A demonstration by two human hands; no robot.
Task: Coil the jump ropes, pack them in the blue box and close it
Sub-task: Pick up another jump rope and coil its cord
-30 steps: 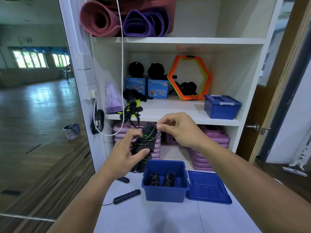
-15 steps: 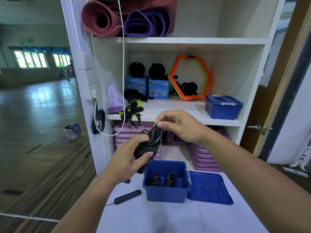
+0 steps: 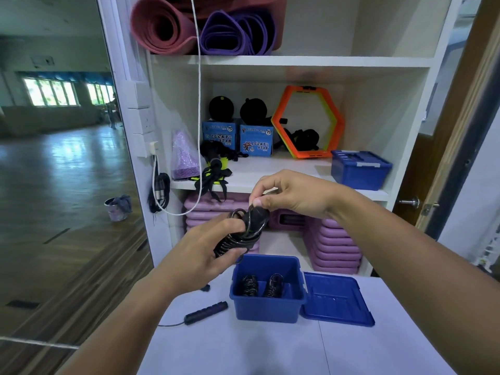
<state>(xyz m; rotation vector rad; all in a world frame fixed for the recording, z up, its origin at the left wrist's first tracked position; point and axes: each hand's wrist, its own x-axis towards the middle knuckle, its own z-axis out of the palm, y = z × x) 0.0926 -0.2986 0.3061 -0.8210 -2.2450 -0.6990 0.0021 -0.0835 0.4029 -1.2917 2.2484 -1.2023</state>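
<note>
from the head view, our left grip [image 3: 200, 250] curls round a coiled jump rope [image 3: 243, 235], held in the air near the open blue box [image 3: 267, 307]. our right grip [image 3: 295, 196] pinches the cord at the coil's top. two coiled ropes [image 3: 250, 285] lie inside the box; its lid [image 3: 335, 299] lies beside it on the tabletop [image 3: 243, 347].

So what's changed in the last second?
The right hand, still pinching the cord, has pulled its last loop closer onto the top of the coiled jump rope, which the left hand still grips. The blue box, its lid and the loose handle stayed put.
</note>
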